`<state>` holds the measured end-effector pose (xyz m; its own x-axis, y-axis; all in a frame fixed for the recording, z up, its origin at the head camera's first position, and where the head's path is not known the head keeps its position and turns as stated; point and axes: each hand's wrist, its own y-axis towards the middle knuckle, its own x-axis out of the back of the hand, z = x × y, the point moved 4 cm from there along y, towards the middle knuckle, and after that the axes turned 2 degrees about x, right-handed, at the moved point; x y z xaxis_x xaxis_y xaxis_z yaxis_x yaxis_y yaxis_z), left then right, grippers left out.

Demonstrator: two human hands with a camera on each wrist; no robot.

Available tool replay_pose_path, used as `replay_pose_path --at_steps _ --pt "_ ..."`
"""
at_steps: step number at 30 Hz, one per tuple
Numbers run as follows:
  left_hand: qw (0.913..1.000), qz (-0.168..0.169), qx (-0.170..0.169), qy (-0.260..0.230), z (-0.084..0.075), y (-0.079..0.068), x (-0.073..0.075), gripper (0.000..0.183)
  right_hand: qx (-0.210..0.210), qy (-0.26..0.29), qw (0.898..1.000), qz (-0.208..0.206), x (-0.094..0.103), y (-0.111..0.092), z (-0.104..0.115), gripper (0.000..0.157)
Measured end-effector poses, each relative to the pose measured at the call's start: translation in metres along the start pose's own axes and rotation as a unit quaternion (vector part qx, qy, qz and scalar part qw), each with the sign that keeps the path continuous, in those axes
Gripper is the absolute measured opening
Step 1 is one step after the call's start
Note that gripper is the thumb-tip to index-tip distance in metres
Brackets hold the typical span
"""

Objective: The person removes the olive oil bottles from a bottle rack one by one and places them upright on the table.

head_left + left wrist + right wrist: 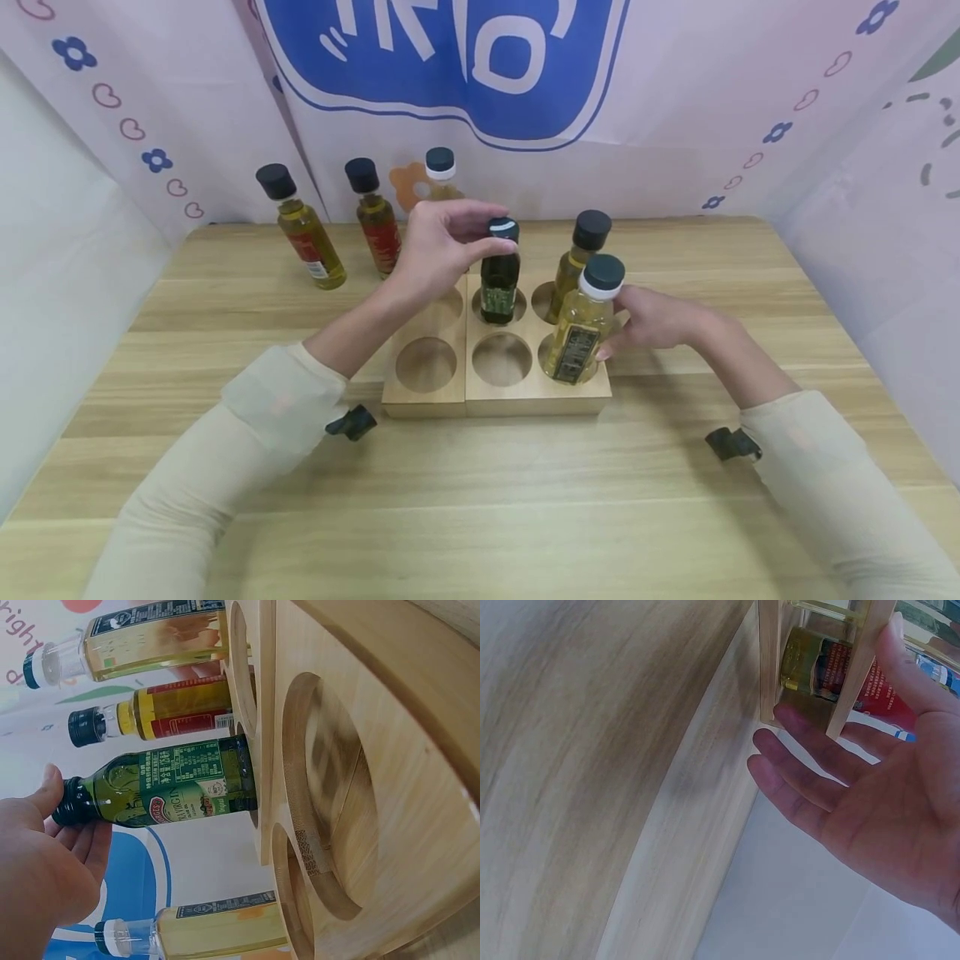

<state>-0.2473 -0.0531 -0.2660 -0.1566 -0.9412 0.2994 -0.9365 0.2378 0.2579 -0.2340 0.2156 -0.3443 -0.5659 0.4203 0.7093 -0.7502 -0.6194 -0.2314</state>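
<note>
We have the green extra-virgin olive oil bottle (498, 293) upright at the rear middle hole of the wooden rack (536, 407); we cannot tell whether its base is fully seated. Our left hand (442, 243) pinches its dark cap, thumb and fingers clamped from opposite sides. Our right hand (651, 318) is beside the pale oil bottle (579, 342) in the front right hole, its fingers extended and apart, clamped on nothing.

The likeliest trouble, we judge, is tilting: with a grip so high, a sideways pull could catch the base on the hole's rim, and letting go then could let it lean toward the black-capped bottle (567, 275) in the rear right hole. Our right hand, swinging inward, could knock the pale oil bottle or shove the rack along the tabletop (480, 517).
</note>
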Motion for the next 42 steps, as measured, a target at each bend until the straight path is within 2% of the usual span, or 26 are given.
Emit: replay_pose_path --at_steps 16,32,42 --pt "0.9999 -0.008 0.000 -0.008 -0.005 0.001 0.001 0.038 -0.006 0.001 1.000 0.005 0.000 -0.002 0.000 0.074" --pt "0.9994 -0.017 -0.021 -0.019 -0.010 0.005 0.002 0.037 -0.008 0.005 1.000 0.002 -0.001 -0.002 0.000 0.074" --pt "0.9988 -0.038 -0.017 -0.027 -0.011 0.012 0.004 0.036 -0.010 0.002 1.000 0.002 0.000 0.000 0.000 0.075"
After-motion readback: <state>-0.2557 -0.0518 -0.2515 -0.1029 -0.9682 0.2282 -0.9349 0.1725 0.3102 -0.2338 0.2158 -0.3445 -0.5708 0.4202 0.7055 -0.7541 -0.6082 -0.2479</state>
